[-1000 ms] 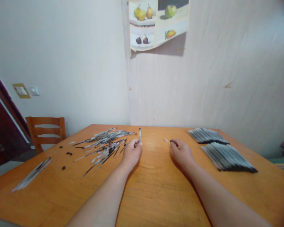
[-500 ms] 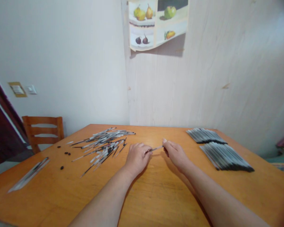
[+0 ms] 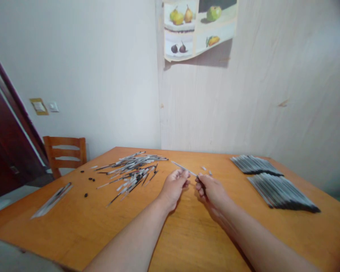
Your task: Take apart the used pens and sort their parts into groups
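Note:
A slim pen [image 3: 180, 166] with a clear, pale barrel slants up and to the left between my hands. My left hand [image 3: 175, 186] pinches it partway along, thumb on top. My right hand [image 3: 212, 189] is closed around its darker lower end, which the fingers mostly hide. Just beyond my right hand lie two small whitish pieces [image 3: 204, 168] on the table. Left of my hands spreads a loose pile of thin pen refills and pale pen parts [image 3: 136, 163].
Two neat rows of dark-ended pens lie at right, a far row [image 3: 253, 164] and a nearer row [image 3: 283, 192]. At left are a bundle of clear tubes [image 3: 52, 201] and several small black caps [image 3: 86, 195]. A wooden chair [image 3: 65, 153] stands past the table's left edge.
My hands have come closer together, and the pen now tilts up leftward, its pale end showing past my left fingers. Two whitish pieces now show beyond my right hand. The view has shifted left.

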`<state>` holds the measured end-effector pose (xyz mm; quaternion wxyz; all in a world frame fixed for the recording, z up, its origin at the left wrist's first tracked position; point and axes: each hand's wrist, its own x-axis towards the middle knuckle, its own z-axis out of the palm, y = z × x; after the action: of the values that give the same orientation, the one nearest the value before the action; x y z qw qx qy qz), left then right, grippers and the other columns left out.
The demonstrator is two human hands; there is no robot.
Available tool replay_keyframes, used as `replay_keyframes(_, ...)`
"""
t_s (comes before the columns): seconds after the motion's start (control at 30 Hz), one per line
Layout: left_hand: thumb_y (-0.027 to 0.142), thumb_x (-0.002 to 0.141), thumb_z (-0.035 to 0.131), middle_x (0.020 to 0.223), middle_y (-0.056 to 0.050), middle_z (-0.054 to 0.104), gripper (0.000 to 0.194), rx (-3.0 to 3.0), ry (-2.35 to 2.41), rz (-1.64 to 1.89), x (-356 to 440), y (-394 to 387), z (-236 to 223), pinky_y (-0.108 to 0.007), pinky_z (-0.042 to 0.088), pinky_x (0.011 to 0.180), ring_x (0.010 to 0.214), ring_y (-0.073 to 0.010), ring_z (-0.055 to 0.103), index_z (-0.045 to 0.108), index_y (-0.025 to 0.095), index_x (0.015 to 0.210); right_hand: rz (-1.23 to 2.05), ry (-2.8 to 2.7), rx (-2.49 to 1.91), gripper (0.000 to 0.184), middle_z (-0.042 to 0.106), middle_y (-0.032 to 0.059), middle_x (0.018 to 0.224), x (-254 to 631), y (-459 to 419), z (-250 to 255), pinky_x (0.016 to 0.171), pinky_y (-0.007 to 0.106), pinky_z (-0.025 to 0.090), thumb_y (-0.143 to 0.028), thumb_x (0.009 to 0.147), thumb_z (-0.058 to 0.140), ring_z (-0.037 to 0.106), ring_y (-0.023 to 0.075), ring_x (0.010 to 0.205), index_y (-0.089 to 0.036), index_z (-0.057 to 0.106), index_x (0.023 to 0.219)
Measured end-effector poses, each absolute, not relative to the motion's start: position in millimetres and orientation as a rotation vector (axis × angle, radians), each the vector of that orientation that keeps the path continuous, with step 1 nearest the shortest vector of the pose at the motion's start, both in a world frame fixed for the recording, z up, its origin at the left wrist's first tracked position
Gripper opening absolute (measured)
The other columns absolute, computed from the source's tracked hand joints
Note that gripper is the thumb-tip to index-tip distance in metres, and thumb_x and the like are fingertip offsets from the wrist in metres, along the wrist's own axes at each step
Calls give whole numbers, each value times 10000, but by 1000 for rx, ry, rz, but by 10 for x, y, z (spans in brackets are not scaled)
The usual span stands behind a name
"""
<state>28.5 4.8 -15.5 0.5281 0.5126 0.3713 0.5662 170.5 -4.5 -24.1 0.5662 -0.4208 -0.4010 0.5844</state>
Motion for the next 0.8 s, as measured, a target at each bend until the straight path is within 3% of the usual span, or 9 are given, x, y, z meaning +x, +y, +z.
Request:
replay_keyframes(0.17, 435, 773, 731, 896, -53, 671, 346, 940, 741, 1409, 243, 67, -127, -246, 465, 758, 777, -116, 622, 617, 154, 940, 1467, -945, -914, 332, 548, -26, 587, 1614, -95, -245, 362, 174, 244, -497, 853, 599, 403, 43, 389, -168, 595, 809)
replay_keyframes(0.4, 390, 820, 693, 892, -86, 706, 278, 910, 736, 1402, 228, 46, -77, -246, 497, 726, 766, -131, 657, 569, 153, 898, 1541, -986, -914, 346, 521, -31, 522, 1640, -88, -256, 348, 189, 225, -501, 870, 564, 385, 56, 361, -167, 589, 781)
replay_keyframes(0.6, 377, 827, 686, 848, -73, 707, 259, 902, 755, 1406, 220, 39, -60, -233, 512, 692, 709, -118, 659, 551, 161, 871, 1484, -1055, -875, 320, 518, -38, 528, 1631, -105, -277, 393, 192, 288, -466, 840, 635, 396, 57, 405, -177, 552, 730)
replay_keyframes(0.8, 390, 816, 695, 822, -66, 701, 272, 888, 782, 1421, 221, 54, -78, -220, 514, 667, 688, -112, 655, 552, 162, 858, 1462, -1027, -861, 268, 613, -15, 658, 1628, -109, -237, 389, 179, 306, -400, 785, 717, 437, 52, 428, -182, 563, 808)
